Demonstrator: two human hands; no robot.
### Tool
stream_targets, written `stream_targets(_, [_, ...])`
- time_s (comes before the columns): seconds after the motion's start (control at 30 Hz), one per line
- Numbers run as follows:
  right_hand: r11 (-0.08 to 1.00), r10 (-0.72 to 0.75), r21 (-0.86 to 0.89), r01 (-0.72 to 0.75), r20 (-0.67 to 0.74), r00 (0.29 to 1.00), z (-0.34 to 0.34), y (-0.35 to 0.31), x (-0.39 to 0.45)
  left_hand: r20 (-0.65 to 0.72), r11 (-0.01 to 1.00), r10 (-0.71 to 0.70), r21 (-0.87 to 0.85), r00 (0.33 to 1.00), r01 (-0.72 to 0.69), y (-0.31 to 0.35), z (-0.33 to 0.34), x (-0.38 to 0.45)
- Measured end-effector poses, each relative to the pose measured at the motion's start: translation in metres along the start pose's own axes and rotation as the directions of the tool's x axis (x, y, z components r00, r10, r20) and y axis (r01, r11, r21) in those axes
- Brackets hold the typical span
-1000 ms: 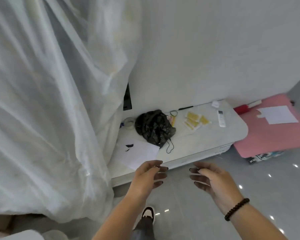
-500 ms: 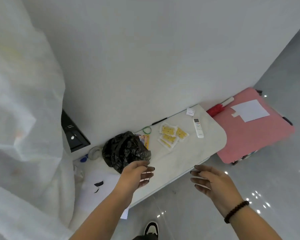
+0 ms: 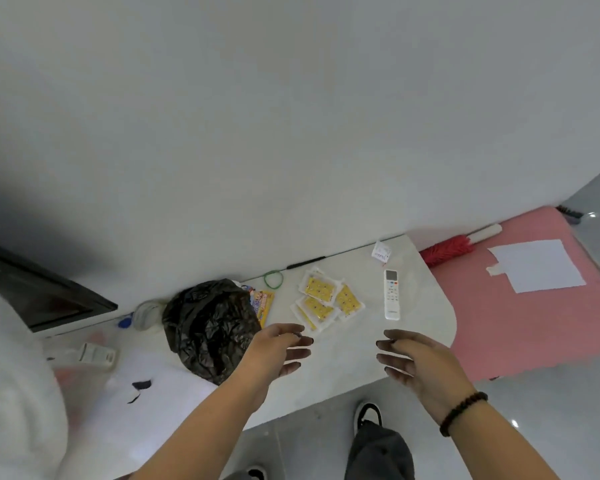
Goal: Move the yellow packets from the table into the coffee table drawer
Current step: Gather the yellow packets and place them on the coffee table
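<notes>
Nothing moved yet: yellow packets (image 3: pixel 328 301) lying clustered on the table (image 3: pixel 426 341), far of left hand (image 3: pixel 278 351) and right hand (image 3: pixel 416 365), both empty, fingers loosely spread; drawer unseen.

A home, likely a living room. A low white surface (image 3: pixel 426 327) stands against a plain wall, carrying household odds: an air-conditioner remote (image 3: pixel 391 294), a black plastic bag (image 3: pixel 208 327) left of the remote, a green rubber band (image 3: pixel 273 279). Right of the remote lie a pink mat (image 3: pixel 520 327) and red duster (image 3: pixel 447 250) on a glossy tiled floor (image 3: pixel 561 417).
</notes>
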State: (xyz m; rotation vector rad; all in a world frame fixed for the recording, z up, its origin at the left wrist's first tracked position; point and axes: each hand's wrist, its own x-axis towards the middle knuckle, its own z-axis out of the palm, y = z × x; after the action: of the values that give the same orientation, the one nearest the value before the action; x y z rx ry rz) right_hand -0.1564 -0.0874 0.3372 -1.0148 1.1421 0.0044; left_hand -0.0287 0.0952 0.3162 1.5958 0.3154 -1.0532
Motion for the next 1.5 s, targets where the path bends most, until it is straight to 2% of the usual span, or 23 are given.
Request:
stream_targets(0.17, [0.983,0.067,-0.177,-0.046,0.116,0.991,-0.018,-0.051,0.076,-0.141,0.998,-0.044,-0.05,0.989,0.038,0.004,0.063,0.04])
stream_targets(0.3, [0.967,0.088,-0.25,-0.046,0.159,0.983,-0.016,-0.063,0.14,-0.268,0.999,0.017,0.046,0.963,-0.004,-0.015,0.097,0.082])
stream_targets(0.4, [0.961,0.131,-0.262,-0.088,0.15,0.98,-0.01,-0.042,0.197,-0.401,0.976,0.111,0.217,0.909,-0.023,-0.048,0.11,0.127])
stream_targets(0.57, [0.927,0.272,-0.297,-0.23,0.109,0.956,-0.004,0.027,0.27,-0.502,0.994,-0.026,0.08,0.865,0.076,-0.094,0.112,0.21])
stream_targets(0.7, [0.916,0.306,-0.288,-0.28,0.048,0.951,-0.002,0.073,0.315,-0.545,0.994,0.001,0.091,0.838,0.058,-0.115,0.108,0.27])
stream_targets(0.87, [0.94,0.205,-0.276,-0.202,-0.019,0.979,0.013,0.097,0.356,-0.606,0.98,-0.002,0.156,0.796,0.121,-0.124,0.103,0.332])
stream_targets(0.97, [0.941,0.052,-0.335,-0.054,-0.016,0.999,0.031,0.096,0.376,-0.621,0.977,-0.077,0.11,0.78,0.183,-0.123,0.106,0.358])
stream_targets(1.03, [0.871,-0.112,-0.477,0.117,0.04,0.993,0.046,0.097,0.392,-0.659,0.959,-0.113,0.123,0.743,0.255,-0.126,0.107,0.37])
stream_targets(1.13, [0.689,-0.321,-0.637,0.347,0.162,0.933,0.068,0.093,0.42,-0.69,0.945,-0.101,0.159,0.717,0.286,-0.13,0.103,0.38])
stream_targets(1.23, [0.62,-0.458,-0.649,0.442,0.158,0.875,0.092,0.076,0.451,-0.625,0.97,-0.04,0.163,0.779,0.181,-0.134,0.095,0.383])
stream_targets(1.33, [0.565,-0.413,-0.728,0.388,0.158,0.897,0.106,0.068,0.474,-0.564,0.976,-0.015,0.171,0.826,0.134,-0.132,0.088,0.38])
stream_targets(1.43, [0.316,-0.291,-0.887,0.337,0.247,0.924,0.111,0.068,0.479,-0.547,0.977,-0.058,0.14,0.835,0.16,-0.133,0.081,0.379])
stream_targets(1.47, [0.266,-0.265,-0.902,0.341,0.272,0.925,0.113,0.068,0.479,-0.541,0.976,-0.073,0.134,0.838,0.171,-0.134,0.078,0.379])
stream_targets(1.5, [0.276,-0.234,-0.9,0.337,0.278,0.932,0.114,0.067,0.478,-0.534,0.974,-0.082,0.134,0.841,0.18,-0.135,0.077,0.379])
